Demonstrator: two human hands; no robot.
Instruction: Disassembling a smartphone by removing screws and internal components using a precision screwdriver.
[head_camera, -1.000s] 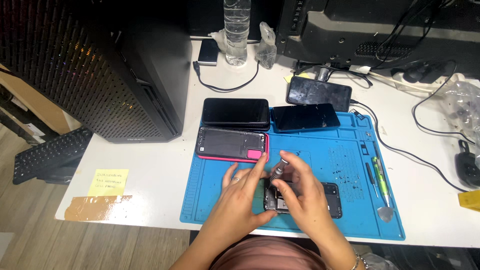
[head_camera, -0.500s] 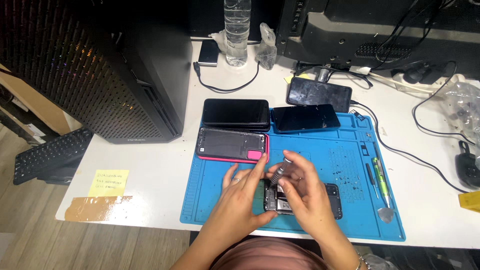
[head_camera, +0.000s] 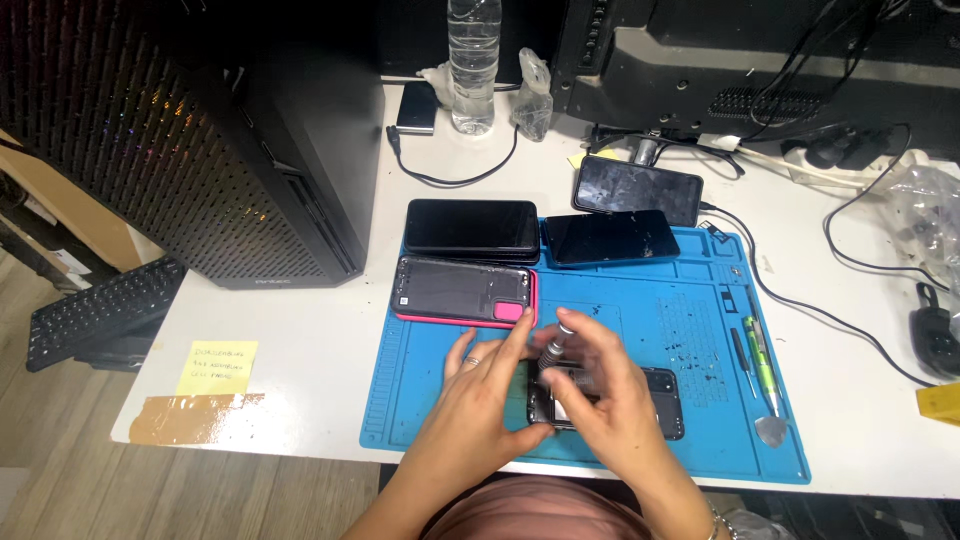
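Observation:
An opened black phone (head_camera: 662, 400) lies face down on the blue work mat (head_camera: 640, 310), near its front edge. My right hand (head_camera: 610, 400) grips a small grey screwdriver (head_camera: 553, 347) held upright over the phone's left part. My left hand (head_camera: 480, 395) rests on the mat with its thumb and fingers steadying the phone's left end and the screwdriver's shaft. Both hands hide most of the phone's left half.
A phone in a pink case (head_camera: 465, 292) and two dark phones (head_camera: 472, 228) (head_camera: 610, 237) lie at the mat's back, a third (head_camera: 637, 188) behind them. Green and dark tools (head_camera: 760, 350) lie at the mat's right. A black computer tower (head_camera: 200, 140), water bottle (head_camera: 473, 60), keyboard (head_camera: 100, 310), yellow note (head_camera: 217, 366) and cables surround.
Both hands stay over the opened phone. The screwdriver has shifted slightly left and nearer the phone's left end.

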